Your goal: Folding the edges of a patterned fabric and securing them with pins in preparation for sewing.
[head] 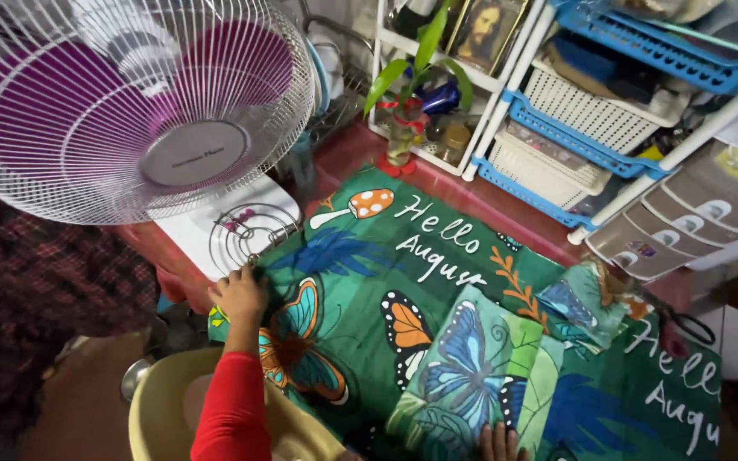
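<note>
Her left hand presses flat on the green cloth at its far left corner, beside a wire rack. The right hand rests on the folded piece at the near edge; its grip I cannot tell.

One fan, one wire rack, one potted plant, one yellow basin, two folded printed cloths, two hands, one framed picture.

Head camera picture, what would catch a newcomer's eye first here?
The green butterfly-print cloth spread across the middle, with the left hand pressing its left edge and the right hand on a folded piece at the bottom. Next, the white fan with purple blades, upper left.
</note>
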